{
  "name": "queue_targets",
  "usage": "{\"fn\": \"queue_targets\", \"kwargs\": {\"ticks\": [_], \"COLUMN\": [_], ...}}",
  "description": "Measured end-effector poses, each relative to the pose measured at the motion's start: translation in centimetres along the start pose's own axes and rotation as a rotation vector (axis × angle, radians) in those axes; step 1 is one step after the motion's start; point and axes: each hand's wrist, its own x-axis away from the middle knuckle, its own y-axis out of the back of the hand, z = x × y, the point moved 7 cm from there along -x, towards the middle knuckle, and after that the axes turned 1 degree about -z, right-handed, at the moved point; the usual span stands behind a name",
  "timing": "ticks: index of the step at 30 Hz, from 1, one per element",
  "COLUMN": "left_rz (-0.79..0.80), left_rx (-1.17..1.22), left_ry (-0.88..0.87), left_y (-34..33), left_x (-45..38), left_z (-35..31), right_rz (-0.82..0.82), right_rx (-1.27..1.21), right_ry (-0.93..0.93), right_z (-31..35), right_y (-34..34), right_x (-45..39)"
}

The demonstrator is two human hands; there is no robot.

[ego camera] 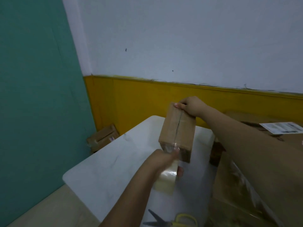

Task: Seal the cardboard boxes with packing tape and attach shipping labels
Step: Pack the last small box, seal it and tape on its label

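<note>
Brown corrugated cardboard makes up the small oblong box, which is held up above the white surface with its long axis running away from the person. The right hand grips the far end, fingers curled over the top edge with the thumb pressing on the seam. The left hand sits just below the near end, fingers closed round a roll of clear packing tape. A strip of tape runs from the roll up onto the near face of the box, so the roll and box are joined by that short stretch.

The left hand is the nearer one to the work, and the box lies up and ahead of it. I judge that the coming move depends on drawing the tape along the central seam, toward the right hand.

The box shows a dark centre seam along its top, glossy with tape already laid. Yellow-handled scissors lie on the surface near the person, and a larger cardboard box carrying a white printed label stands to the right.
</note>
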Motion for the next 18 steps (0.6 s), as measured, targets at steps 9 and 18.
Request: {"fn": "queue_targets", "kwargs": {"ticks": [9, 18], "left_rz": [-0.099, -0.168], "left_rx": [0.128, 0.02], "left_ry": [0.001, -0.051], "left_y": [-1.0, 2.5], "left_x": [-2.9, 0.3], "left_z": [-1.4, -3.2], "right_rz": [0.145, 0.328], "right_rx": [0.387, 0.404], "right_ry": [0.15, 0.18], "right_z": [2.4, 4.5], "right_y": [-5.6, -5.6], "right_x": [3.4, 8.6]}}
